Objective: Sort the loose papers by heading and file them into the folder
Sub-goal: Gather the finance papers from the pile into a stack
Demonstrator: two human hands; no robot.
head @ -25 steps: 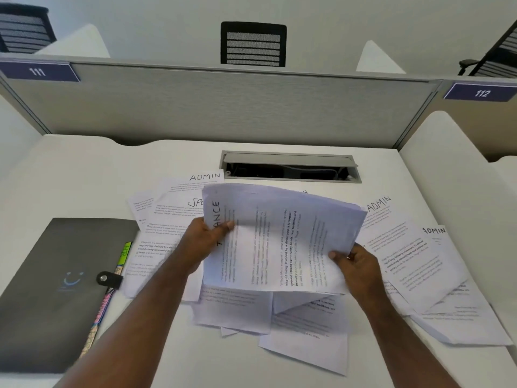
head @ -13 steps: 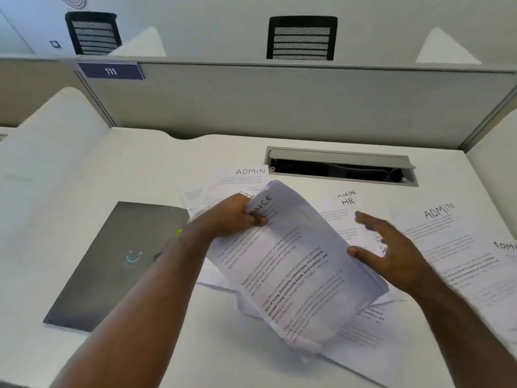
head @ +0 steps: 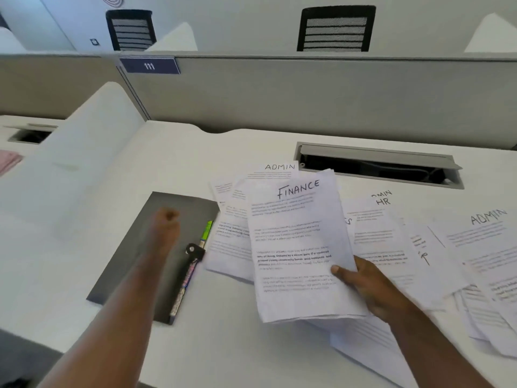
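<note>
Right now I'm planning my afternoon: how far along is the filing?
Early. Done: nothing filed; the grey folder lies shut. In hand: the right hand grips FINANCE sheets; the blurred left hand is over the folder. Left: ADMIN and HR pages lie scattered on the desk.

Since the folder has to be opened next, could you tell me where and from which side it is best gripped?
Probably at the strap on the right edge of the folder, coming from the right. The folder lies flat and closed on the desk; that edge shows tabs and the clasp, so it looks like the opening side. The left hand, blurred, is over the cover.
</note>
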